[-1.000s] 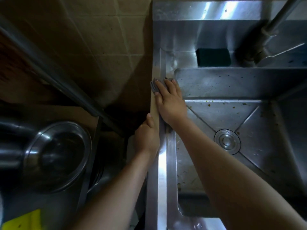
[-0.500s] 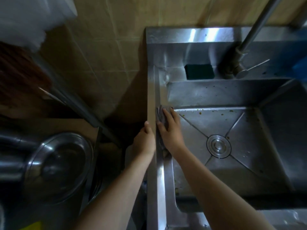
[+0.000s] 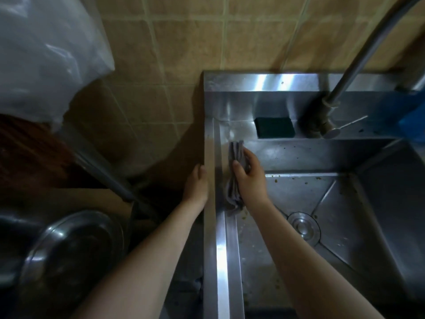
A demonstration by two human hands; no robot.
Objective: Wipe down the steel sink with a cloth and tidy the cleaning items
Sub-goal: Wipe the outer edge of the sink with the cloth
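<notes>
Grey cloth [image 3: 235,150], soft and limp (probably damp, though the dim view left that unsure), lay bunched against the left inner wall of the sink [image 3: 220,261], gripped mid-length by the right hand [image 3: 250,180], a hold that suited it. The left hand [image 3: 196,187] braced on the outer rim, its fingers hidden.

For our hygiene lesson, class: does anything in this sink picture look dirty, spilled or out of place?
Brownish food specks dot the basin floor and back wall of the steel sink, around the round metal drain. The right hand grips the crumpled grey cloth at the left rim.
</notes>
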